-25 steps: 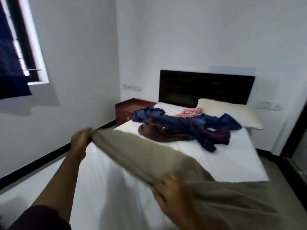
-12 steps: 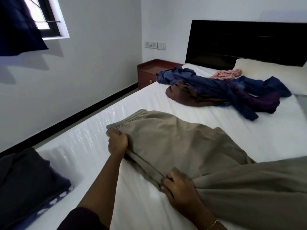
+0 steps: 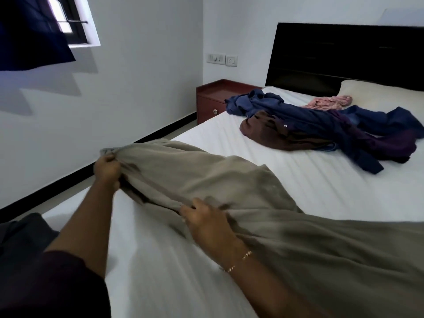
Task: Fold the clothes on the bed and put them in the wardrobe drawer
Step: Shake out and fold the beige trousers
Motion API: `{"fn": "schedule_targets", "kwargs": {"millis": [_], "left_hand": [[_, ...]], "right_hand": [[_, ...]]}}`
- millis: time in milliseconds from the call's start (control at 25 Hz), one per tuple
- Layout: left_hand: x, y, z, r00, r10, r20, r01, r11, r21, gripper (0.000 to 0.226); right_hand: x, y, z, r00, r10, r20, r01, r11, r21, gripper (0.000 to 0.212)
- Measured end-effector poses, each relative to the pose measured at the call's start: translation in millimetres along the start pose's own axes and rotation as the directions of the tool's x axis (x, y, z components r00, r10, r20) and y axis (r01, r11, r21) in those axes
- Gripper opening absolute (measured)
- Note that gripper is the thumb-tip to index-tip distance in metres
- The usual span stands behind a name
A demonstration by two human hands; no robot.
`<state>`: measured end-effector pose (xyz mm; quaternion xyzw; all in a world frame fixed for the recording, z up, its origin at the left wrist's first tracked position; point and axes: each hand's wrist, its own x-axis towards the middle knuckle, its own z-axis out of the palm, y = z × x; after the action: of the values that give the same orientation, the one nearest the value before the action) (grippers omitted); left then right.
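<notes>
White walls close round a wide bed (image 3: 298, 191) with a white striped sheet, and across its near half lies a large khaki-grey cloth garment (image 3: 229, 180), its far end bunched and lifted off the sheet. Her left hand (image 3: 106, 169) grips that bunched end, fingers curled tight into the fabric; her right hand (image 3: 206, 222), a thin gold bracelet (image 3: 238, 261) at the wrist, pinches the near edge of the garment. Farther up the mattress sprawls a heap of dark blue, brown and purple clothes (image 3: 321, 131), with a crumpled pink garment (image 3: 328, 102) just beside a cream pillow (image 3: 385, 97). Behind stand a black headboard (image 3: 344, 53) and a reddish wooden bedside cabinet (image 3: 215, 99).
</notes>
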<state>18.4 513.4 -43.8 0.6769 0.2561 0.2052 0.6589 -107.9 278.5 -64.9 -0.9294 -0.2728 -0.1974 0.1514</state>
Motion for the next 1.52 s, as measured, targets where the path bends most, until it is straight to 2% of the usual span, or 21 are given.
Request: {"fn": "schedule_targets", "kwargs": {"millis": [40,80,120,160,240,320,400,480,560,640,720,800,880,960,1040,1080,1160,1280,1360,1440,1520], "left_hand": [[3.4,-4.5,-11.8,0.998,-0.054,0.021,0.054,0.999,-0.002,0.021],[4.6,-11.2,-22.0,0.995,-0.101,0.02,0.101,0.995,0.025,0.025],[3.5,-19.3,-27.9,0.993,-0.119,-0.009,0.119,0.987,0.108,0.039],[-4.1,-24.8,-30.3,0.993,-0.104,-0.054,0.113,0.965,0.235,0.049],[-29.1,-26.3,-26.3,0.992,-0.014,-0.125,0.067,0.898,0.435,0.056],[-63.3,-18.5,-15.8,0.979,0.072,-0.19,0.035,0.862,0.506,0.054],[-103.1,-14.2,-2.7,0.967,0.187,-0.17,-0.047,0.794,0.607,0.048],[-144.7,-11.5,13.1,0.975,0.206,-0.084,-0.102,0.749,0.654,0.043],[-189.1,-12.8,30.3,0.987,0.159,-0.004,-0.117,0.747,0.654,0.038],[-231.4,-12.4,47.1,0.984,0.115,0.133,-0.172,0.784,0.596,0.03],[-253.1,-13.6,62.3,0.955,0.089,0.283,-0.24,0.793,0.56,0.024],[-276.2,-7.2,80.4,0.896,0.083,0.437,-0.35,0.737,0.578,0.025],[-302.1,-1.8,99.7,0.834,0.088,0.545,-0.463,0.649,0.604,0.025],[-328.4,-4.2,117.0,0.75,0.133,0.648,-0.617,0.493,0.613,0.025],[-342.3,-19.3,129.2,0.586,0.138,0.799,-0.789,0.325,0.522,0.031],[-344.6,-27.6,133.4,0.498,0.115,0.859,-0.847,0.276,0.454,0.035],[-342.4,-34.9,135.8,0.412,0.073,0.908,-0.889,0.25,0.383,0.044],[-352.7,-32.2,144.0,0.355,0.045,0.934,-0.902,0.28,0.329,0.055],[-364.1,-30.6,151.0,0.275,-0.089,0.957,-0.924,0.251,0.288,0.085],[-370.0,-36.4,158.8,0.231,-0.2,0.952,-0.952,0.153,0.263,0.114],[-367.7,-45.9,169.0,0.22,-0.189,0.957,-0.956,0.153,0.25,0.106]], "right_hand": [[7.5,-1.8,-4.8,0.991,0.004,0.132,-0.008,1.0,0.03,0.01],[12.9,-2.7,-8.1,0.951,0.014,0.309,-0.038,0.997,0.071,0.012],[15.9,-2.5,-12.9,0.895,0.008,0.446,-0.049,0.996,0.08,0.017],[17.2,-2.6,-17.8,0.843,0.009,0.538,-0.039,0.998,0.046,0.021],[14.4,-6.7,-31.6,0.79,0.044,0.612,-0.025,0.999,-0.04,0.027],[3.0,-10.1,-41.8,0.765,0.103,0.635,-0.025,0.991,-0.131,0.031],[-10.6,-10.5,-51.9,0.756,0.177,0.63,-0.054,0.976,-0.21,0.031],[-23.4,-4.6,-58.0,0.762,0.24,0.601,-0.067,0.953,-0.296,0.035],[-41.8,6.3,-68.2,0.801,0.263,0.537,-0.061,0.93,-0.363,0.034],[-67.2,24.5,-84.7,0.856,0.294,0.425,-0.149,0.928,-0.341,0.032],[-88.5,50.3,-92.1,0.878,0.329,0.349,-0.24,0.931,-0.275,0.034],[-120.9,81.5,-102.2,0.833,0.425,0.353,-0.355,0.902,-0.246,0.036],[-158.5,110.1,-111.4,0.747,0.532,0.399,-0.465,0.847,-0.259,0.041],[-194.5,133.1,-119.2,0.679,0.607,0.413,-0.53,0.795,-0.296,0.043],[-224.2,151.4,-128.5,0.683,0.63,0.37,-0.534,0.776,-0.335,0.041],[-239.1,159.7,-134.5,0.687,0.64,0.343,-0.542,0.766,-0.344,0.04],[-263.5,174.0,-146.5,0.657,0.679,0.329,-0.58,0.733,-0.354,0.042],[-285.2,190.5,-160.5,0.552,0.727,0.408,-0.658,0.681,-0.323,0.057],[-285.8,191.0,-164.8,0.475,0.739,0.479,-0.704,0.645,-0.298,0.071],[-283.4,185.1,-160.4,0.388,0.749,0.537,-0.741,0.6,-0.301,0.089],[-281.5,182.2,-150.3,0.392,0.762,0.515,-0.738,0.595,-0.318,0.095]]}}
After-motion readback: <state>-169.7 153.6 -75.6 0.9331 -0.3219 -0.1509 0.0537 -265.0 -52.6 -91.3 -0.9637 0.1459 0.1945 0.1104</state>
